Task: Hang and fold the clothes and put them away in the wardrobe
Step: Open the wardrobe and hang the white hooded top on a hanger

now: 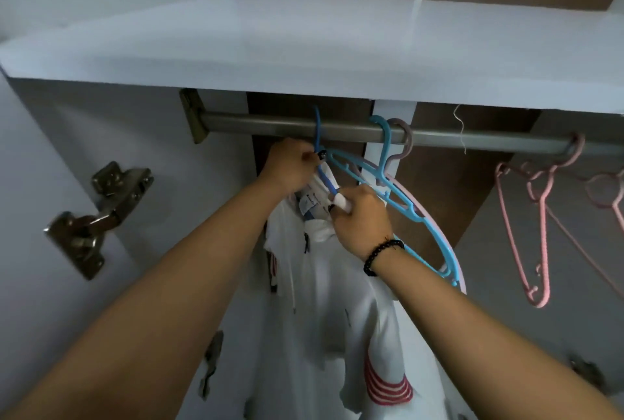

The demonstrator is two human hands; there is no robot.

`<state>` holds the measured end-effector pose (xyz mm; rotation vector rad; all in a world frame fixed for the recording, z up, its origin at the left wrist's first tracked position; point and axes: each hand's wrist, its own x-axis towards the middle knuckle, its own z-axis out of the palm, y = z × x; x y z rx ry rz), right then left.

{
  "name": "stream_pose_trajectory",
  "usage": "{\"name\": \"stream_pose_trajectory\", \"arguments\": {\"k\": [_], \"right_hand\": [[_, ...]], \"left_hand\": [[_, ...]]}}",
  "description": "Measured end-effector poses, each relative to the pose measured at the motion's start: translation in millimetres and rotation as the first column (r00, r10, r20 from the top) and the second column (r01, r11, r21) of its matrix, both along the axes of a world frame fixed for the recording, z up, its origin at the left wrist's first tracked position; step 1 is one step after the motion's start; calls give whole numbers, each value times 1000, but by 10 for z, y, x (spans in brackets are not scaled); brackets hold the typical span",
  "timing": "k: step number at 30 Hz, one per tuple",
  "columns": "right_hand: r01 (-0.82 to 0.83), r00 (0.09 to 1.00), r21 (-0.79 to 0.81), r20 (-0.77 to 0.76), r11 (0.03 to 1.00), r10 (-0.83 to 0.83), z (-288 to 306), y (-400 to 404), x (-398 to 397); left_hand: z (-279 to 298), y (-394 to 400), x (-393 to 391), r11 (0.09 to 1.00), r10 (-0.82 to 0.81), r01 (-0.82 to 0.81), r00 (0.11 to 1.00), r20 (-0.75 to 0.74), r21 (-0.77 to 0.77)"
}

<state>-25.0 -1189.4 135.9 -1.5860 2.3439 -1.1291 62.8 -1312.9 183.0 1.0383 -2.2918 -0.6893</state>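
Open wardrobe, white panels, brown back boards. White shelf (304,48) runs across the top, grey metal rail (297,127) just under it, fixed at left by a brass bracket (190,116). Metal door hinge (98,213) on the left side wall. My left hand (290,166) is curled, pinching the dark blue hanger (318,136) just below its hook, which sits over the rail. My right hand (363,220), black bead bracelet (381,256) on the wrist, pinches the white collar fabric at the hanger's arm. The white shirt (324,318) with red stripes hangs down on that hanger, left part of the rail. Just right of it, a light blue hanger (418,217) and a pale pink one behind it, both hooked on the rail. Further right, pink hangers (537,234) hang bare. A loose thread (461,129) dangles from the shelf edge.
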Motion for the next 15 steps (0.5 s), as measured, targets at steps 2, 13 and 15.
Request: {"name": "stream_pose_trajectory", "arguments": {"k": [2,13,15], "right_hand": [[-37,998,-17,49,999,37,5,-94,168],[-146,940,25,317,989,131,-134,-277,685],[-179,915,23,371,983,158,-124,-249,649]], "left_hand": [[4,-69,138,999,41,-40,999,-7,24],[-118,-75,566,964,203,-178,973,-112,198],[-91,33,590,967,202,-178,972,-119,183]]}}
